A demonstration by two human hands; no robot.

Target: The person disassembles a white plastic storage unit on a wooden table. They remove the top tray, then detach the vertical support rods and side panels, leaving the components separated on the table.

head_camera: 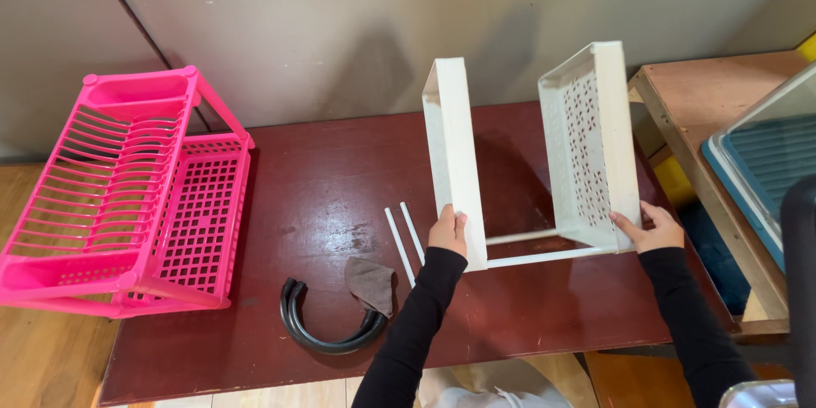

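Black curved rubber hose (327,327) and brown cloth scrap (372,283) lie near front edge of dark red glossy tabletop (323,170).

Left hand (448,231) grips left white perforated plastic tray (456,153); right hand (653,229) grips right tray (591,140), both standing on edge at mid-table right, joined by thin white rods (544,246).

Risk: rods likely pop from sockets if trays spread, frame collapsing.

Two loose white rods (405,238) beside left hand could roll.

Pink slatted plastic dish rack (127,195) overhangs left edge.

White shelf rack (531,153) lies on its side on the dark red worktop (323,195). Left hand (448,232) grips one tray; right hand (650,229) grips the other. Two white rods (405,240) lie just beside the left hand. Pink dish rack (127,195) stands well apart.
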